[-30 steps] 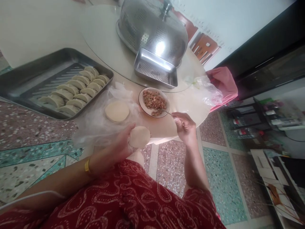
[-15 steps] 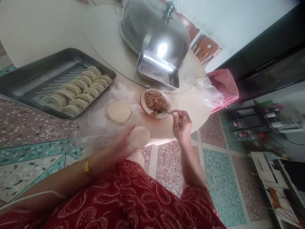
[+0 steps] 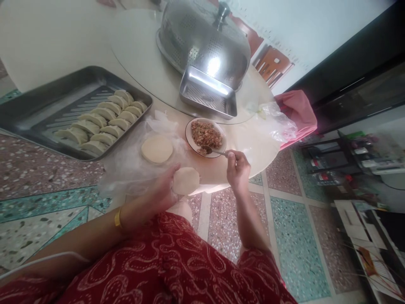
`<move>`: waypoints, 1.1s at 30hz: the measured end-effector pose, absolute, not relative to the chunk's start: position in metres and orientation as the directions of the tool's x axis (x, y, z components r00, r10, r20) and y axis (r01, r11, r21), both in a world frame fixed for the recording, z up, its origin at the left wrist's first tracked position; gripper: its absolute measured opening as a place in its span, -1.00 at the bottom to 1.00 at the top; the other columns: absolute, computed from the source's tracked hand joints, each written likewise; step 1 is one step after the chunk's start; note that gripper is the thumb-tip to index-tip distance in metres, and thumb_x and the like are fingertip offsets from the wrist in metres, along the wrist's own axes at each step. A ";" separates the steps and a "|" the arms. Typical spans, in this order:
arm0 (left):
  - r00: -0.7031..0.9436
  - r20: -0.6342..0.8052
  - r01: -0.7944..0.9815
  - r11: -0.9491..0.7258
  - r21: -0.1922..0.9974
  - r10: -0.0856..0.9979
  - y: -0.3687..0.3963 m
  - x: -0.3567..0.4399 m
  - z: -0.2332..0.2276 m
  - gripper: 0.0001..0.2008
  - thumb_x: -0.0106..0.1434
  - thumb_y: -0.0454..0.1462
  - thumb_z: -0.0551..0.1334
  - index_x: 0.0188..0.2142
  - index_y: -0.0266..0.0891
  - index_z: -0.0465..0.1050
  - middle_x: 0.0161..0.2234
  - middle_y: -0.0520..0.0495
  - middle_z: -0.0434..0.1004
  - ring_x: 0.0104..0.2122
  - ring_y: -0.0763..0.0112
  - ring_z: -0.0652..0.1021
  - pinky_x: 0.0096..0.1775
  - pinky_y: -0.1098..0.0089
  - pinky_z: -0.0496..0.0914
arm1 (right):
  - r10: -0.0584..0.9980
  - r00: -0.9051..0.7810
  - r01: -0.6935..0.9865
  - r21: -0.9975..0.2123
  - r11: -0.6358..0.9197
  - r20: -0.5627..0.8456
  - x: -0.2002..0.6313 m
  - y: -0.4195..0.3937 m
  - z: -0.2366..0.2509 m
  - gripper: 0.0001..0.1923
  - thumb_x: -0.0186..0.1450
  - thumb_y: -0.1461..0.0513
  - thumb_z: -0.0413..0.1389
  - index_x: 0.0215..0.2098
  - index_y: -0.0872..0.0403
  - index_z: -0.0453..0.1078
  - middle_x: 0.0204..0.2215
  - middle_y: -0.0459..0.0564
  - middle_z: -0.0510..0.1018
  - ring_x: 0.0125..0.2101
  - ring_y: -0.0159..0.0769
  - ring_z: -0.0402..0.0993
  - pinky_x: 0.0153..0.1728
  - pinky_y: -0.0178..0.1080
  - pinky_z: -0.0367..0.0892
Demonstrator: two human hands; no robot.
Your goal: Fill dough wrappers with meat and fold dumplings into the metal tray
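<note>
My left hand [image 3: 166, 188] holds a round dumpling wrapper [image 3: 186, 181] just off the table's near edge, thumb along its left side. In my right hand [image 3: 238, 169] is the handle of a metal spoon [image 3: 218, 151]. The spoon's bowl rests in minced filling [image 3: 206, 134] at the near side of a white, dark-rimmed plate [image 3: 189, 140]. More round wrappers, seemingly stacked, lie as a pale disc [image 3: 157, 148] on a clear plastic bag [image 3: 126, 171] left of the plate. Folded dumplings [image 3: 104, 112] sit in two rows inside a dark metal tray [image 3: 38, 95].
Behind the plate stand a small metal pan [image 3: 207, 96] and a large perforated metal dome cover [image 3: 202, 40] on a round glass top. A crumpled plastic bag [image 3: 276, 120] and a pink cloth-like item [image 3: 297, 109] are at the right table edge. Wooden chairs [image 3: 274, 63] stand beyond.
My right hand has moved slightly left and down, with the spoon still in the filling at the plate's near side. The left hand and its wrapper stay almost in place.
</note>
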State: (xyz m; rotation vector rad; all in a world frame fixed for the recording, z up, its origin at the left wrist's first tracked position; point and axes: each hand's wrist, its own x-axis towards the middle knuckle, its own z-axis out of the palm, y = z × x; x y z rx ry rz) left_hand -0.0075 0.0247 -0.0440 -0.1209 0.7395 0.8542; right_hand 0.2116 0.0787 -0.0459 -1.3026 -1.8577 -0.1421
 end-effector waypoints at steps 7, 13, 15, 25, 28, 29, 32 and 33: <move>0.445 -0.615 -0.719 0.669 0.188 0.651 0.061 0.009 -0.043 -0.59 0.44 -0.16 0.00 0.04 -0.41 0.43 -0.30 -0.22 0.62 -0.22 0.18 0.64 -0.16 0.25 0.56 | 0.841 0.181 0.594 -0.738 0.319 0.510 0.215 0.077 -0.062 -0.68 0.37 0.01 0.02 -0.29 0.04 0.47 -0.36 -0.02 0.63 -0.32 -0.28 0.59 -0.26 -0.17 0.47; 0.428 -0.575 -0.756 0.625 0.196 0.698 0.083 0.015 -0.047 -0.55 0.46 -0.14 -0.08 0.04 -0.42 0.42 -0.28 -0.24 0.62 -0.21 0.22 0.63 -0.14 0.28 0.53 | 0.829 0.280 0.413 -0.840 0.352 0.485 0.211 0.065 -0.061 -0.73 0.38 0.06 0.02 -0.31 0.03 0.45 -0.40 -0.08 0.60 -0.39 -0.36 0.56 -0.30 -0.22 0.47; 0.430 -0.568 -0.767 0.616 0.179 0.702 0.083 0.013 -0.051 -0.51 0.47 -0.10 -0.11 0.03 -0.41 0.42 -0.27 -0.26 0.62 -0.22 0.20 0.63 -0.15 0.26 0.54 | 0.818 0.227 0.395 -0.817 0.419 0.529 0.209 0.055 -0.057 -0.79 0.38 0.11 0.05 -0.30 0.00 0.46 -0.39 -0.11 0.60 -0.37 -0.36 0.56 -0.28 -0.22 0.47; 0.511 -0.481 -0.728 0.656 0.199 0.712 0.060 -0.003 -0.056 -0.43 0.46 -0.03 -0.14 0.01 -0.44 0.44 -0.24 -0.28 0.62 -0.21 0.21 0.62 -0.12 0.26 0.51 | 0.750 -0.089 0.396 -0.668 0.630 0.655 0.211 0.028 -0.046 -0.84 0.40 0.20 0.03 -0.20 -0.04 0.46 -0.38 -0.08 0.57 -0.30 -0.27 0.52 -0.30 -0.16 0.42; 0.537 -0.480 -0.692 0.687 0.220 0.694 0.055 -0.005 -0.052 -0.41 0.45 0.01 -0.15 0.02 -0.38 0.45 -0.21 -0.29 0.62 -0.21 0.17 0.61 -0.15 0.20 0.51 | 0.733 -0.157 0.409 -0.632 0.659 0.662 0.214 0.022 -0.040 -0.84 0.39 0.19 0.04 -0.17 -0.07 0.47 -0.37 -0.07 0.58 -0.33 -0.24 0.54 -0.34 -0.14 0.43; 0.542 -0.483 -0.685 0.694 0.220 0.688 0.054 -0.006 -0.051 -0.40 0.45 0.02 -0.15 0.03 -0.38 0.45 -0.20 -0.31 0.61 -0.21 0.15 0.61 -0.15 0.17 0.51 | 0.722 -0.163 0.414 -0.618 0.669 0.672 0.217 0.020 -0.038 -0.83 0.40 0.18 0.04 -0.16 -0.08 0.47 -0.37 -0.07 0.59 -0.34 -0.24 0.54 -0.35 -0.13 0.43; 0.540 -0.499 -0.682 0.700 0.214 0.678 0.051 -0.008 -0.048 -0.40 0.44 0.02 -0.13 0.07 -0.39 0.43 -0.20 -0.33 0.61 -0.21 0.12 0.62 -0.16 0.16 0.51 | 0.665 -0.168 0.413 -0.561 0.718 0.727 0.226 0.013 -0.032 -0.82 0.40 0.17 0.04 -0.13 -0.12 0.48 -0.39 -0.07 0.60 -0.37 -0.21 0.55 -0.36 -0.09 0.44; 0.539 -0.501 -0.683 0.699 0.210 0.677 0.050 -0.008 -0.048 -0.40 0.44 0.02 -0.12 0.07 -0.39 0.42 -0.21 -0.32 0.62 -0.22 0.12 0.63 -0.16 0.17 0.51 | 0.644 -0.183 0.408 -0.538 0.738 0.743 0.229 0.011 -0.029 -0.82 0.40 0.16 0.04 -0.12 -0.13 0.48 -0.40 -0.08 0.60 -0.38 -0.21 0.55 -0.36 -0.08 0.44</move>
